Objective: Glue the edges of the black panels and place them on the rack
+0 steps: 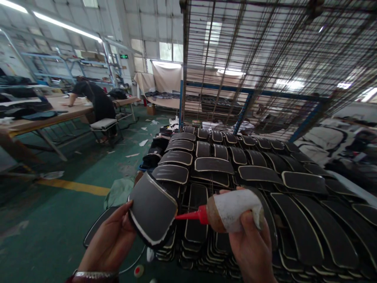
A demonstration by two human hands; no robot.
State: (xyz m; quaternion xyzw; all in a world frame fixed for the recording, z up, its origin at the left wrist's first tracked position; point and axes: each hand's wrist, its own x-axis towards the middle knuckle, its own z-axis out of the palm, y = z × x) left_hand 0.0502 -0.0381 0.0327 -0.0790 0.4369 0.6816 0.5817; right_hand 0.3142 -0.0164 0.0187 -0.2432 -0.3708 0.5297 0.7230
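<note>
My left hand grips the left edge of a dark grey curved panel, its thumb on the upper face. A pale line runs along the panel's border. My right hand is wrapped round a squeeze glue bottle with a white wrapping and brown stains. The bottle lies nearly level, and its red nozzle points left, with the tip at the panel's right edge. Many similar dark panels with pale borders lie in rows beyond and below my hands.
A wire mesh rack with blue bars rises over the panels. A person in dark clothes bends over a long worktable at the left, near a stool. White scraps lie on the green floor. White bundles are piled at the right.
</note>
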